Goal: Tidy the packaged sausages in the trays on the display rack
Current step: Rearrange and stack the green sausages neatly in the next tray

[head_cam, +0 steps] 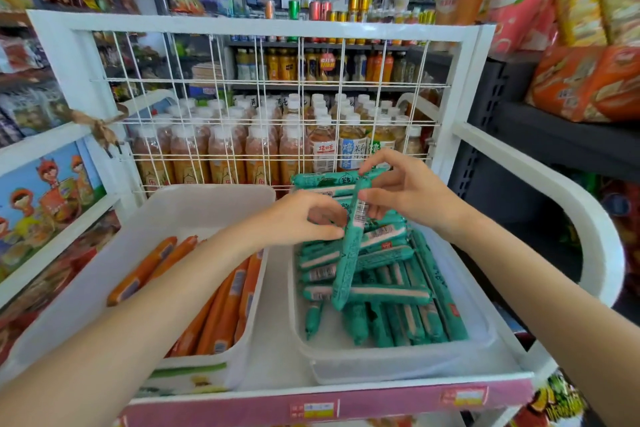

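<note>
Nearest us, the pink front edge of the display rack point(381, 402) with small price labels point(313, 410). On the rack shelf we see two white trays side by side. Left tray point(194, 208) holds orange packaged sausages point(221, 308) lying lengthwise, partly hidden by the left forearm. Right tray point(398, 362) holds green packaged sausages point(381, 295), a loose pile: some lengthwise at the front, some crossways on top, more stacked at the back.

Above the right tray both hands meet on one green sausage point(349, 253), held nearly upright and tilted, lower end hanging over the pile. Left hand point(298, 218) has its fingers curled, pinching the sausage around its middle. Right hand point(405, 194) grips near the top end, thumb and fingers closed on it, index finger raised.

Behind the trays, the rack's white wire grid back panel point(263, 107). Through it we see rows of bottled tea point(242, 149). Further back, shelves of bottles and cans point(311, 62). Orange snack packs point(588, 80) on the right shelving, a cartoon poster point(45, 191) at left.
</note>
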The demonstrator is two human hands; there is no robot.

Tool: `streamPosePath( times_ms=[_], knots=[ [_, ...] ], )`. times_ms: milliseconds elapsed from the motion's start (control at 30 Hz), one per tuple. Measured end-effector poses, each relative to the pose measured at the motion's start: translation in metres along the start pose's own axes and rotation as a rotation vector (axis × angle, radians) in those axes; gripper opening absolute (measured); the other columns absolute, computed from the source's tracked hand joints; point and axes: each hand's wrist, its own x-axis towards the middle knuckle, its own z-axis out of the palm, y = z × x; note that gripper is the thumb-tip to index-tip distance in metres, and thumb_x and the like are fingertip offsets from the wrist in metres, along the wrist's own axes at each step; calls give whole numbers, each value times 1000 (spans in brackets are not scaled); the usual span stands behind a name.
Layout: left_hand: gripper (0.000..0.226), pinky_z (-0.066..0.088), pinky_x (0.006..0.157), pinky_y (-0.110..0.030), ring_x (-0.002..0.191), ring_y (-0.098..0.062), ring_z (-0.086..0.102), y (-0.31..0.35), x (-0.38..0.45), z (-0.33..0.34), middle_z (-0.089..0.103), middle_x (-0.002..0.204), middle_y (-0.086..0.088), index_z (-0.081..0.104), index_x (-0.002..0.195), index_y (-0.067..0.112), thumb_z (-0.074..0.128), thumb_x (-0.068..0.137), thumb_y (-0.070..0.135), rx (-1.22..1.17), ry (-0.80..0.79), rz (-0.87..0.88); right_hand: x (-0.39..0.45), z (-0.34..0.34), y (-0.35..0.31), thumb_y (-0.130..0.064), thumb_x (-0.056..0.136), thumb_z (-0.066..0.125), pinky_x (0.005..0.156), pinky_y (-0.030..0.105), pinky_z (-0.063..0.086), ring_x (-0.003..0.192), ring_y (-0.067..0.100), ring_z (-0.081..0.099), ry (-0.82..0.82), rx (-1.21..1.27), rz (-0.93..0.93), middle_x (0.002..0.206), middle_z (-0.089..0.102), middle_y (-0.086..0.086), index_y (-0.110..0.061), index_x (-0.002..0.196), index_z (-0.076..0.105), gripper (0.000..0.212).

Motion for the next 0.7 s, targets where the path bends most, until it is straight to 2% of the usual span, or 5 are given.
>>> streamPosePath(
  times_ms=[100,233,433,567,700],
  knots=[
    [33,47,94,-22,103,-9,62,4,5,4,67,112,-1,64,114,9,67,82,19,-83,45,2,2,2,0,-1,78,68,58,26,54,56,20,63,39,17,8,74,65,25,-6,91,52,21],
    [33,47,97,-35,102,-10,63,0,6,7,68,110,-2,65,112,11,68,81,20,-113,102,24,3,-1,-1,1,80,63,61,21,55,60,15,65,50,177,44,74,69,12,0,90,62,10],
    [35,49,91,-27,97,-10,64,2,-2,5,67,106,4,62,114,18,67,80,13,-183,60,51,1,-9,-4,-7,84,58,62,17,54,64,12,67,-20,402,203,76,71,7,2,95,66,16],
    [32,50,87,-22,90,-1,64,2,-5,4,67,102,8,63,109,23,68,79,13,-180,63,58,4,-6,-7,-17,72,66,61,17,54,62,11,65,-56,415,260,74,71,5,-2,90,67,24],
    [32,50,80,-17,82,5,63,2,-7,2,68,98,8,63,110,21,69,79,14,-115,74,63,5,-5,-8,-8,69,66,64,18,56,63,12,65,-86,440,265,73,70,6,0,90,65,23]
  ],
)
